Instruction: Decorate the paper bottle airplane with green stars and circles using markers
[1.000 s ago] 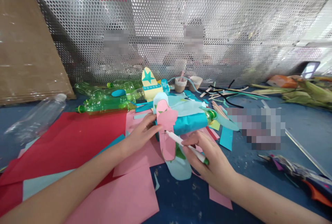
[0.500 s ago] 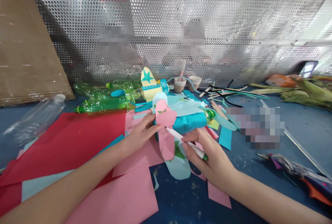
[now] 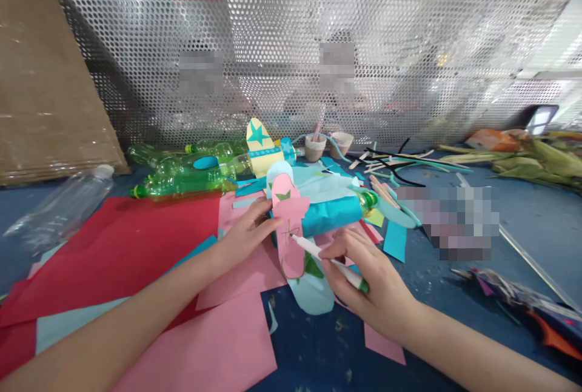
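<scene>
And here at the centre of the frame the right hand (image 3: 366, 277) has its fingers closed around a white marker (image 3: 313, 251) with a green end, its dark tip right at the thin lines drawn on a pink cutout (image 3: 291, 259); whether tip meets paper, I can't tell! The left hand (image 3: 252, 231) pinches that cutout by its left edge, thumb showing, some fingertips tucked out of sight. The cutout stands tilted in the middle, a green star (image 3: 282, 196) near its top, in front of a bottle in blue wrapping (image 3: 334, 215) whose green cap (image 3: 370, 199) points right. Below, a pale blue cutout (image 3: 313, 296) pokes out towards the lower centre. Over on the left, red paper (image 3: 159, 228) spreads wide, a pink sheet (image 3: 218, 349) sits lower down, and green bottles (image 3: 191, 180) lie just beyond. Two small cups (image 3: 315, 149) stand upper centre, and cardboard (image 3: 45, 77) leans at upper left!
</scene>
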`<action>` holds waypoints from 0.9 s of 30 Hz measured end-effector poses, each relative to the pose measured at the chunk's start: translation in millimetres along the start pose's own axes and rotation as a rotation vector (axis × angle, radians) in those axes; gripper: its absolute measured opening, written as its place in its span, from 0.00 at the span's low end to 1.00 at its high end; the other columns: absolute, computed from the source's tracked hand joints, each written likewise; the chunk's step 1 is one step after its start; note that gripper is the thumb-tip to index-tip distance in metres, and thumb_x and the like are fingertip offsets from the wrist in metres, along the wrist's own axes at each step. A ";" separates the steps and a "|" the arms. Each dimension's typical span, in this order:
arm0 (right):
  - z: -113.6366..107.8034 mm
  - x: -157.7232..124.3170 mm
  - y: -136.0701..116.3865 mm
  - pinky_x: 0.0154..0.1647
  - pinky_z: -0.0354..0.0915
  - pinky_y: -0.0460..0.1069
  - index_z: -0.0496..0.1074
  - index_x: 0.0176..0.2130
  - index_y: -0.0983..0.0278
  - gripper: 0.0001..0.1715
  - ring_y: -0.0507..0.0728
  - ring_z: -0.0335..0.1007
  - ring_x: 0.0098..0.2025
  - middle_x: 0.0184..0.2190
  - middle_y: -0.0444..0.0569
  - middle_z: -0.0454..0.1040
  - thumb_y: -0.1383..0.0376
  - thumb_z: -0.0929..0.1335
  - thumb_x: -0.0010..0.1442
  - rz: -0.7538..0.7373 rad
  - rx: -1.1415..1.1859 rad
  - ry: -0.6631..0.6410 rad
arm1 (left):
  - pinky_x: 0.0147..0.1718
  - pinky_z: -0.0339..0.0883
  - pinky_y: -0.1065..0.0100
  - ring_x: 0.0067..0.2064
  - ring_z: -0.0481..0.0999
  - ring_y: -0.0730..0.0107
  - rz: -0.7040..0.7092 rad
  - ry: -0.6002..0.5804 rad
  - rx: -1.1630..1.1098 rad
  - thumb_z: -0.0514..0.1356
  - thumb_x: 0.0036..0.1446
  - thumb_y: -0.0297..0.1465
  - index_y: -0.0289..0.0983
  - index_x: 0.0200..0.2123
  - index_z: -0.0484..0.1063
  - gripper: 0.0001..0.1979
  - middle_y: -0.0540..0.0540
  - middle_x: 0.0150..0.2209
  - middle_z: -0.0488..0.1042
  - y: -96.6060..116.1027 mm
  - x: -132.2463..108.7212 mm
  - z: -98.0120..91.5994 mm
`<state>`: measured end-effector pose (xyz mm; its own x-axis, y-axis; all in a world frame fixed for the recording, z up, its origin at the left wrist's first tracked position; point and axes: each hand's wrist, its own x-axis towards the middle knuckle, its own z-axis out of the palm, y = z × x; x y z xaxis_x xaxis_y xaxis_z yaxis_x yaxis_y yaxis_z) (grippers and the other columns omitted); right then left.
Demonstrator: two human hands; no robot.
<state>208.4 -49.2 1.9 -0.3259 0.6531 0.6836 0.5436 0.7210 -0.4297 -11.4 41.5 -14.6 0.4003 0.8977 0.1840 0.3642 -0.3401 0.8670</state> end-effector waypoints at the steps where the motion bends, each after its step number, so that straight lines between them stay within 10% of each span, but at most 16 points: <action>1: -0.4 0.1 -0.3 0.26 0.60 0.48 0.63 0.34 0.59 0.09 0.54 0.67 0.26 0.23 0.42 0.69 0.74 0.62 0.62 -0.004 0.001 0.003 | 0.47 0.67 0.57 0.44 0.71 0.58 0.007 0.001 0.000 0.57 0.59 0.40 0.41 0.44 0.73 0.14 0.47 0.40 0.74 0.6 -0.3 0.0; 27: 2.7 0.5 3.7 0.30 0.66 0.49 0.63 0.36 0.60 0.07 0.56 0.70 0.29 0.27 0.45 0.73 0.72 0.62 0.65 0.040 -0.044 0.010 | 0.46 0.68 0.57 0.44 0.72 0.57 0.024 -0.001 -0.032 0.58 0.59 0.42 0.40 0.43 0.73 0.14 0.46 0.41 0.74 -1.0 0.7 0.6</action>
<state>208.2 -45.6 -0.9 -0.2957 0.6789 0.6721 0.5896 0.6832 -0.4308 -11.0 42.3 -15.6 0.4098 0.8889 0.2046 0.3272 -0.3526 0.8767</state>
